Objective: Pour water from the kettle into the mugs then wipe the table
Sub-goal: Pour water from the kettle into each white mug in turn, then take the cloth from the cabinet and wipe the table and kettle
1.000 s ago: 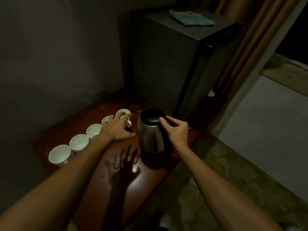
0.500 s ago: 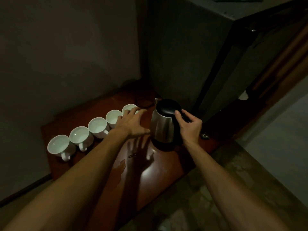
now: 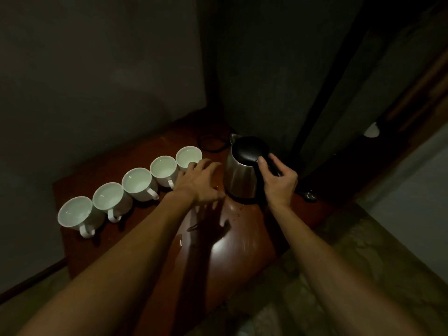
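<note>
Your right hand (image 3: 278, 184) grips the handle of the steel kettle (image 3: 243, 175), which stands upright on the bench (image 3: 242, 243) right of the five white mugs (image 3: 139, 184). Your left hand (image 3: 200, 184) hovers between them, fingers spread and holding nothing.

One head cam, wide-angle, looks fwd and steeply down, close over the wooden table (image 3: 242, 251); forearms enter from bottom edge.

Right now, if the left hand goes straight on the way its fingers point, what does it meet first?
Probably the last mug in the row: the left hand has its fingers spread toward its rim. Whether they touch it is unclear.
</note>
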{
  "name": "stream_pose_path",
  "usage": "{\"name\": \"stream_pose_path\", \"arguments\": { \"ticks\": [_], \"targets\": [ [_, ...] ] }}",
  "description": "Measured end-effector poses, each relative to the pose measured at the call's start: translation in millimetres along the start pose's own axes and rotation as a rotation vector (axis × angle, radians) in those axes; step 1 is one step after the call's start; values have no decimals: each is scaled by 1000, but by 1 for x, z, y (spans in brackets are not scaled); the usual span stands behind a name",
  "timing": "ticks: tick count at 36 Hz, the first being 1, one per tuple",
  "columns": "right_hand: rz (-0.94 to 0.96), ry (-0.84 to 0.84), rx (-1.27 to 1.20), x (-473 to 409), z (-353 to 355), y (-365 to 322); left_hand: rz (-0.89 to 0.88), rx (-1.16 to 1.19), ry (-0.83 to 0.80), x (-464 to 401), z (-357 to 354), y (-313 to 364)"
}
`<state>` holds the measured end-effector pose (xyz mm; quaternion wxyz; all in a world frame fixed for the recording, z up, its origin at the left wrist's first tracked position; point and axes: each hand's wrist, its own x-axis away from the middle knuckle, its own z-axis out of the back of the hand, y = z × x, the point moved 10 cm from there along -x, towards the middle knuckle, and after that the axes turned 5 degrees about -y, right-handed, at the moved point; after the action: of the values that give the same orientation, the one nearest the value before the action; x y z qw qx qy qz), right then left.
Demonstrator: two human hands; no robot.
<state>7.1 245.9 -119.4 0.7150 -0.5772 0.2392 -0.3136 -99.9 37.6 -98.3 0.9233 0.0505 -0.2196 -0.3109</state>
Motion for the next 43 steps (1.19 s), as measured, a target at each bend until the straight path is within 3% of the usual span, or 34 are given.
{"name": "stream_pose_path", "arguments": {
  "ticks": [7,14,19,26,31,37,43],
  "targets": [
    [-41,-35,89,4,4,-5,-22,-104,-39,1,-5,12],
    [-168,-96,339,11,10,-20,-33,-116,-39,19,9,15],
    [-91,-188,601,16,8,-53,-16,-131,6,38,45,8],
    [128,-408,727,45,-15,-155,-79,-147,1,72,121,13],
    [267,-447,807,62,-24,-259,-169,-188,82,106,205,19],
    [369,-343,829,67,-5,-372,-240,-203,206,136,307,40],
    [374,-220,867,48,38,-426,-301,-214,281,143,361,80]
  ]
}}
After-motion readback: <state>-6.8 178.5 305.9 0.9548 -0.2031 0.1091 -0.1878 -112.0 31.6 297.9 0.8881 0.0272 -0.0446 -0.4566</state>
